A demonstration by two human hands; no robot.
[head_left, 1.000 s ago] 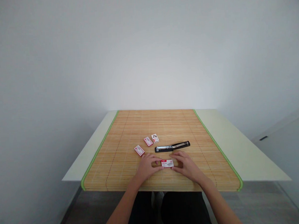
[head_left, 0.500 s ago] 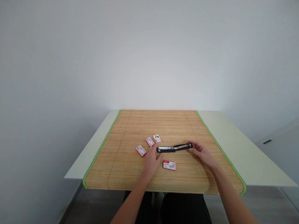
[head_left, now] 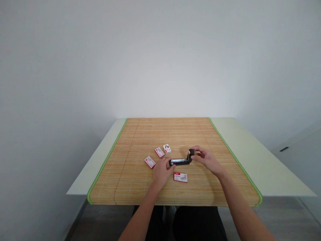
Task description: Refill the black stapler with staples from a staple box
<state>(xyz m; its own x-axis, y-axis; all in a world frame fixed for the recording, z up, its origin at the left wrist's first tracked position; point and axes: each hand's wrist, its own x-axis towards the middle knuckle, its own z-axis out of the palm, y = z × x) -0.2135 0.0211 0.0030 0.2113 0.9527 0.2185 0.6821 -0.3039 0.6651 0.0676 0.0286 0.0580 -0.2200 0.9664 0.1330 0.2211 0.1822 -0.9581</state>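
Note:
A black stapler lies opened out over the mat, its silvery staple channel facing up. Its top cover is raised at the right end. My left hand grips the left end between thumb and fingers. My right hand pinches the raised cover. Below the stapler lies a red and white staple box. Two more small red and white boxes, one left of my left hand and another farther back, lie flat. Beside the latter stands a white box with a dark picture on it.
A bamboo mat with green edging covers the middle of a pale table. A white wall rises behind the table. My legs are under the front edge.
My right hand has moved left and up with the stapler's cover, which has swung from stretched out flat to upright. My left hand stays at the other end.

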